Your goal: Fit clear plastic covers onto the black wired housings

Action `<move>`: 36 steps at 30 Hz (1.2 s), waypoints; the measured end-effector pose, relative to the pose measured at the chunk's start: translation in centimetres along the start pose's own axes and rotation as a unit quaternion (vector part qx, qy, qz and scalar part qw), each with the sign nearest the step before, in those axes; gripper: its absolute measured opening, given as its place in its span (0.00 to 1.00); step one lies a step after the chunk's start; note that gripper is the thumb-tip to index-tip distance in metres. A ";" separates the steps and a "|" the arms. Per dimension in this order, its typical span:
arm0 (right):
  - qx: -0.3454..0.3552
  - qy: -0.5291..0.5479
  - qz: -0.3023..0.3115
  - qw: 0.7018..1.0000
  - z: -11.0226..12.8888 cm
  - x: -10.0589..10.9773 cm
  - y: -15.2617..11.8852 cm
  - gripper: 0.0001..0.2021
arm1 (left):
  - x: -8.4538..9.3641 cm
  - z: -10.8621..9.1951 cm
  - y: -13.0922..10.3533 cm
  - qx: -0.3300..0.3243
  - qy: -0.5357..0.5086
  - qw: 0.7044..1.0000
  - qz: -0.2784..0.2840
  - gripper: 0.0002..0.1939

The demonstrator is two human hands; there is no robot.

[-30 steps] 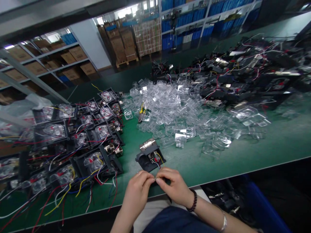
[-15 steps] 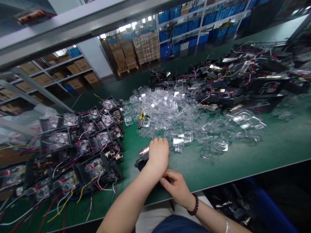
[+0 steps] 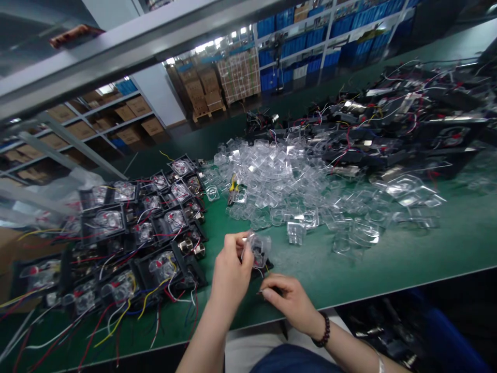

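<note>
My left hand (image 3: 233, 264) pinches a clear plastic cover (image 3: 258, 247) near the front of the green table. Beneath that cover sits a dark housing (image 3: 264, 268) with thin wires, partly hidden by the hand. Just to the right, my right hand (image 3: 289, 300) has thumb and forefinger pressed together; a small thin tip shows between them, too small to name. Beyond the hands lies a heap of clear plastic covers (image 3: 272, 166), with yellow-handled pliers (image 3: 233, 190) at its left edge.
Rows of black housings (image 3: 108, 220) with clear covers and loose wires fill the left of the table (image 3: 310, 269). More black wired units (image 3: 365, 140) are piled at the back right. A metal beam (image 3: 128, 49) crosses overhead. A blue bin (image 3: 438, 331) stands below at right.
My left hand has drawn back from over the dark housing and now holds a clear cover above it. The housing shows in a different position. My right hand remains close by. The view has shifted slightly.
</note>
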State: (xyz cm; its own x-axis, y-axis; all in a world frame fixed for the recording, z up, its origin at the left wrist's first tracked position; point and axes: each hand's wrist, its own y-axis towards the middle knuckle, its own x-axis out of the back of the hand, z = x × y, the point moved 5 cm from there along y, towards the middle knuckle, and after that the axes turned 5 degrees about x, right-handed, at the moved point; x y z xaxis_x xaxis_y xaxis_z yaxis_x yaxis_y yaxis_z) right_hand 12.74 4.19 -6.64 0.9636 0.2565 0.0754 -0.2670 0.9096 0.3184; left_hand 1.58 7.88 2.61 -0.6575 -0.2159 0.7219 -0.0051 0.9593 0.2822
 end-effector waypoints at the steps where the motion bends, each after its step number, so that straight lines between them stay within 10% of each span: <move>1: 0.004 0.011 0.006 1.000 0.2 -0.1 0.0 0.16 | 0.5 0.4 -0.8 0.003 -0.006 1.000 -0.030 0.04; 7: 0.036 0.047 0.013 0.998 2.2 -0.8 0.3 0.15 | 1.7 1.2 -5.0 -0.070 0.098 0.973 -0.198 0.11; 15: 0.006 0.019 -0.044 0.999 2.6 -1.1 0.9 0.14 | 1.0 3.1 -7.2 0.030 -0.081 0.993 -0.086 0.12; 22: -0.008 0.005 -0.064 0.998 2.6 -1.0 1.0 0.13 | -1.1 4.4 -8.4 0.173 -0.423 0.886 0.077 0.19; 27: -0.028 -0.012 -0.100 0.994 2.4 -0.9 0.8 0.09 | -1.5 4.5 -8.9 0.204 -0.446 0.868 0.074 0.34; 36: -0.066 -0.030 -0.166 0.983 2.2 -0.8 0.6 0.09 | -2.3 5.2 -9.6 0.221 -0.421 0.878 0.053 0.31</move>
State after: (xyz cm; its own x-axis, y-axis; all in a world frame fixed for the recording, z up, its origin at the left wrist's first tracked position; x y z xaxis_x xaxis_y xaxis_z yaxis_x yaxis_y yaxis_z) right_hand 11.80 3.78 -4.42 0.9960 -0.0776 0.0448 0.0666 0.9755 0.2095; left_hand -0.78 0.07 -5.02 -0.9949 -0.0895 -0.0462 -0.0807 0.9829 -0.1653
